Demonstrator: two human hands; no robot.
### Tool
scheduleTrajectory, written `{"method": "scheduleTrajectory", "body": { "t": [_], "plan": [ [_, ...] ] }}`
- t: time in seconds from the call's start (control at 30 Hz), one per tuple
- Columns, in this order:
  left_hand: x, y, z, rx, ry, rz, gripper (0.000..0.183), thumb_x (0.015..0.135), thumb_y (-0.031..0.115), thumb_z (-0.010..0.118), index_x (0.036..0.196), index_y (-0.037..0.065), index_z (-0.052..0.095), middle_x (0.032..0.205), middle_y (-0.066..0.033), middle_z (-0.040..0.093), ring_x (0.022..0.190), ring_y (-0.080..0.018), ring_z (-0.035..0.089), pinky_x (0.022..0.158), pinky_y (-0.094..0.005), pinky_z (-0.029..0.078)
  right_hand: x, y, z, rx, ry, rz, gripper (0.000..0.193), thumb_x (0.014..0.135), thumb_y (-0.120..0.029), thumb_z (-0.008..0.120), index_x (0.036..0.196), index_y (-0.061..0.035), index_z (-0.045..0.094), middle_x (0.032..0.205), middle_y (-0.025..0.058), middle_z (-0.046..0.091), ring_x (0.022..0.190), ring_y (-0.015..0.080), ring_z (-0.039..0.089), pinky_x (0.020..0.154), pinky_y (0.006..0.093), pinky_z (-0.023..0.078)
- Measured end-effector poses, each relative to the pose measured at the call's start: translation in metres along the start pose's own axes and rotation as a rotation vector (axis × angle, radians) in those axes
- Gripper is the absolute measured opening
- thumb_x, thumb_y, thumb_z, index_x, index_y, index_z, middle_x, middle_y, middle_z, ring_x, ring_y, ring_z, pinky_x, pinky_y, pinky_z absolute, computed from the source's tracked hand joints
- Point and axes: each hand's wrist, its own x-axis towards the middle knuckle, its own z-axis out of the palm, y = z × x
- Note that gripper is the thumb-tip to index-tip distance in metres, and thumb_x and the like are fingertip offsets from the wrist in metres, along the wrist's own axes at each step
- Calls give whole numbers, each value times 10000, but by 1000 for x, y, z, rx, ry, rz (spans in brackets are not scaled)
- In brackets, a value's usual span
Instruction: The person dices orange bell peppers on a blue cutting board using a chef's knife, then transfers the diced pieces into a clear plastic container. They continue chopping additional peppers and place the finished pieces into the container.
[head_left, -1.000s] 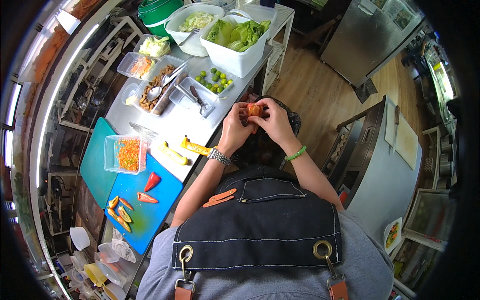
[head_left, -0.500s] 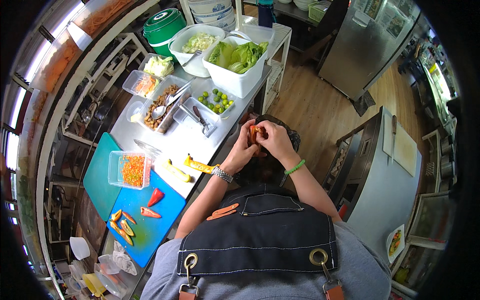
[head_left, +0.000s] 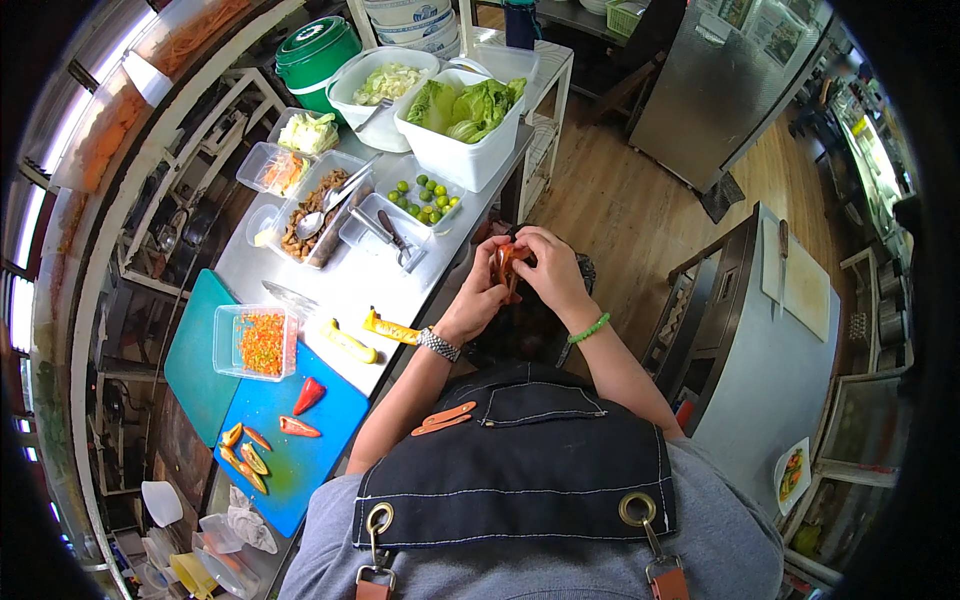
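Out past the table's edge, my left hand (head_left: 473,305) is closed round a red-orange bell pepper (head_left: 508,262). The fingers of my right hand (head_left: 551,272) pinch its upper part from the other side. Beneath both hands is a dark bin with a black liner (head_left: 520,338), its inside too dark to make out. Left of my wrist, two yellow pepper pieces (head_left: 348,341) lie on the steel table. The blue cutting board (head_left: 290,430) carries a red pepper piece (head_left: 310,394) and several orange-red strips. A clear tub of diced pepper (head_left: 262,342) stands at its far edge.
A knife (head_left: 289,296) lies on the table (head_left: 340,285) behind the tub. Farther back stand containers of brown chopped food (head_left: 316,215), green citrus (head_left: 426,200) and lettuce (head_left: 468,108). Right of me, another knife (head_left: 783,262) rests on a white board (head_left: 805,290) on a counter.
Both hands stay on the pepper, which has turned slightly between my fingers. The whole view has shifted a little; the things on the table have not moved.
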Motion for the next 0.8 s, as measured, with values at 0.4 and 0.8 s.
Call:
{"method": "scheduleTrajectory", "body": {
  "t": [0.4, 0.8],
  "plan": [
    [20, -14, -17, -337, 167, 0, 246, 1096, 358, 394, 1295, 217, 426, 1160, 1, 567, 925, -151, 609, 763, -339, 532, -3, -1, -8, 76, -117, -190, 181, 731, -66, 768, 869, -23, 658, 1277, 139, 593, 1165, 327, 586, 987, 390, 489],
    [18, 8, -20, -474, 100, -71, 339, 1102, 323, 362, 1423, 223, 395, 1374, -47, 548, 1142, -211, 602, 879, -420, 548, -1, -12, -27, -250, -86, -205, 292, 780, -156, 768, 1060, -116, 693, 1456, 124, 444, 1368, 353, 396, 1091, 481, 384]
  ]
}}
